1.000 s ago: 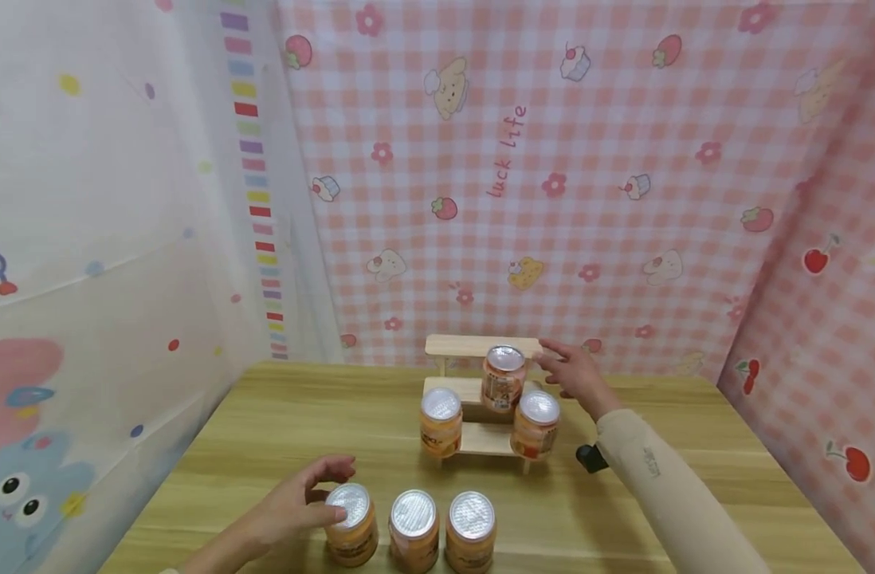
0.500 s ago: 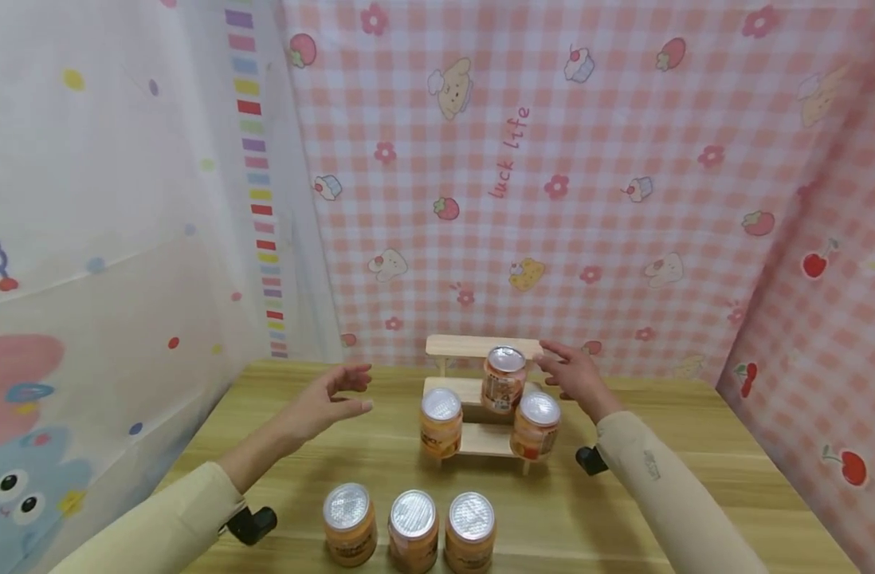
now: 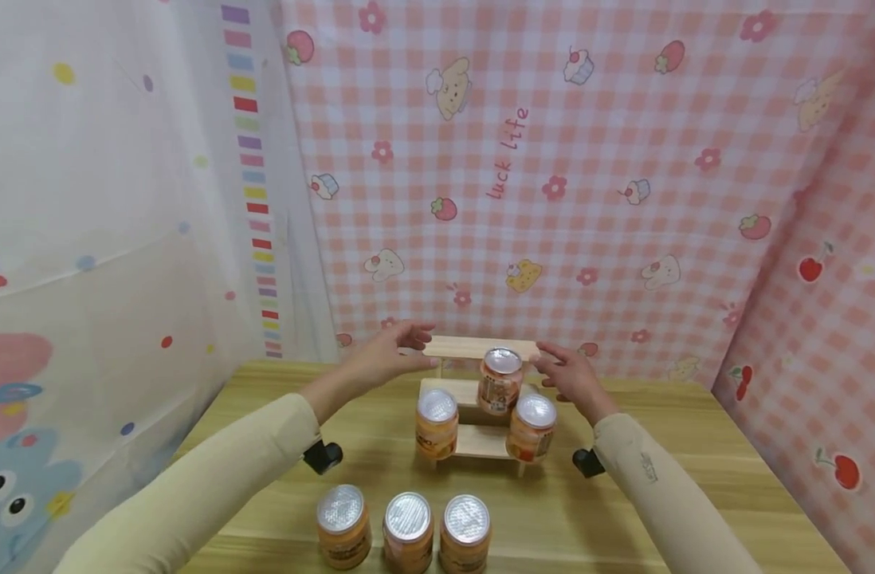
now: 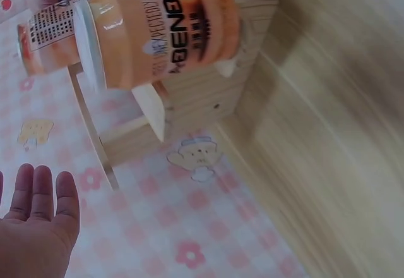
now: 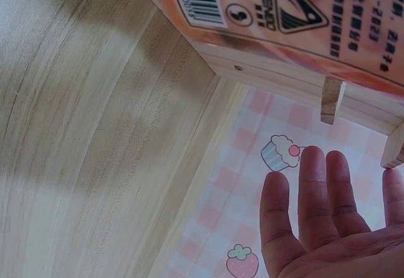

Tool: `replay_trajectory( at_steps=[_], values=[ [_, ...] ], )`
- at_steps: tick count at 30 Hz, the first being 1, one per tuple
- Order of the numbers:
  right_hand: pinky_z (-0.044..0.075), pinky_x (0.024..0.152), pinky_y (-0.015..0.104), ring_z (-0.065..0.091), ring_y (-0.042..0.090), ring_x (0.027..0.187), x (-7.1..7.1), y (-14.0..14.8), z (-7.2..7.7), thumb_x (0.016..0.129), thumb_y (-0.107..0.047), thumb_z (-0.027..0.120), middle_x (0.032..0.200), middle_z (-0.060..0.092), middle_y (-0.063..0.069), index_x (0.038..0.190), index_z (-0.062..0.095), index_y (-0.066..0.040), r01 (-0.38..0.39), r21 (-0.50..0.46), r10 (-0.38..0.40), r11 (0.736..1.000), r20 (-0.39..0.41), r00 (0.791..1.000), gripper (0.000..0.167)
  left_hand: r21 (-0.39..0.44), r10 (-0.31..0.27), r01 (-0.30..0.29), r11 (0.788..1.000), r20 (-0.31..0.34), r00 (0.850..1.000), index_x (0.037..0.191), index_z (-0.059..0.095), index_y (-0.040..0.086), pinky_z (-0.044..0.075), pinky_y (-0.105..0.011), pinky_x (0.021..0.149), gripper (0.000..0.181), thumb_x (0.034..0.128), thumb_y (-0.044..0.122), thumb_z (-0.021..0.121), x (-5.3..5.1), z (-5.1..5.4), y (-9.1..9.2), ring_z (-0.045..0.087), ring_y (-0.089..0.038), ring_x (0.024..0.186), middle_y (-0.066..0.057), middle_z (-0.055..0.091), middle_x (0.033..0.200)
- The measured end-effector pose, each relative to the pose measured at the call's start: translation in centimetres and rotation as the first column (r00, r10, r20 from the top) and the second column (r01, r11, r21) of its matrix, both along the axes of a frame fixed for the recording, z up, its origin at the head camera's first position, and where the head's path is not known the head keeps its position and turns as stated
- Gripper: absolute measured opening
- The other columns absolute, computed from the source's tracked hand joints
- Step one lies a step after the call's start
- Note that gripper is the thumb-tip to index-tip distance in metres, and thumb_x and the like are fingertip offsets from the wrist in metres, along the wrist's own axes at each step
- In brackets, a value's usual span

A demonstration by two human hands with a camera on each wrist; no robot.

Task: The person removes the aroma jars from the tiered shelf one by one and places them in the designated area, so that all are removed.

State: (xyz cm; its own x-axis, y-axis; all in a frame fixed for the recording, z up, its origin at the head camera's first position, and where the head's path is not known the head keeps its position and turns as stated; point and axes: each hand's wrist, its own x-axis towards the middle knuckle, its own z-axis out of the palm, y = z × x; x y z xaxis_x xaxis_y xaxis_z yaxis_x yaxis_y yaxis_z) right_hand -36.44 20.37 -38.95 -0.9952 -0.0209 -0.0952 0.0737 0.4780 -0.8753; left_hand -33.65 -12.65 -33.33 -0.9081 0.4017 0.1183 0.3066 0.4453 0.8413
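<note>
A small wooden tiered rack [image 3: 466,347] stands at the back of the table. One orange can with a silver lid [image 3: 500,384] stands on its middle tier. Two more, a left can [image 3: 437,430] and a right can [image 3: 531,434], stand on the lowest tier. My left hand [image 3: 383,355] is at the left end of the top board, fingers extended; the left wrist view shows a gap between them and the wood. At the board's other end is my right hand [image 3: 575,383], fingers fairly straight. Its thumb [image 5: 392,186] appears to touch the board's corner in the right wrist view.
Three similar cans stand in a row near the table's front: a left one [image 3: 344,530], a middle one [image 3: 409,534] and a right one [image 3: 465,536]. A pink checked cloth [image 3: 552,239] hangs behind the wooden table [image 3: 660,446].
My left hand has let go of the front left can and moved up and rightward to the rack's top left end. The right hand has stayed at the right end.
</note>
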Motion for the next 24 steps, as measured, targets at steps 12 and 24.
replay_trajectory(
  at_steps=[12,24],
  values=[
    [0.049,0.089,0.055,0.056,0.041,0.121,0.2,0.3,-0.1,0.102,-0.039,0.055,0.143,0.050,0.024,0.154,0.039,-0.019,0.000,-0.009,0.000,1.000,0.011,1.000,0.057,-0.045,-0.089,0.090,0.995,0.022,0.996,0.144,0.049,0.009,0.044,-0.043,0.103,0.070,0.0847,0.031,0.080,-2.5,-0.7,5.9,0.052,-0.028,0.124,-0.014,0.056,0.135],
    [0.050,0.089,0.057,0.058,0.041,0.119,0.0,0.0,-0.1,0.102,-0.039,0.056,0.141,0.051,0.025,0.152,0.041,-0.018,-0.001,-0.010,0.001,1.000,-0.005,1.000,0.057,-0.016,-0.148,0.149,0.989,0.056,0.987,0.142,0.048,0.005,0.047,-0.038,0.100,0.069,0.0842,0.025,0.081,-3.4,-1.9,7.8,0.054,-0.028,0.120,-0.013,0.056,0.130]
  ],
)
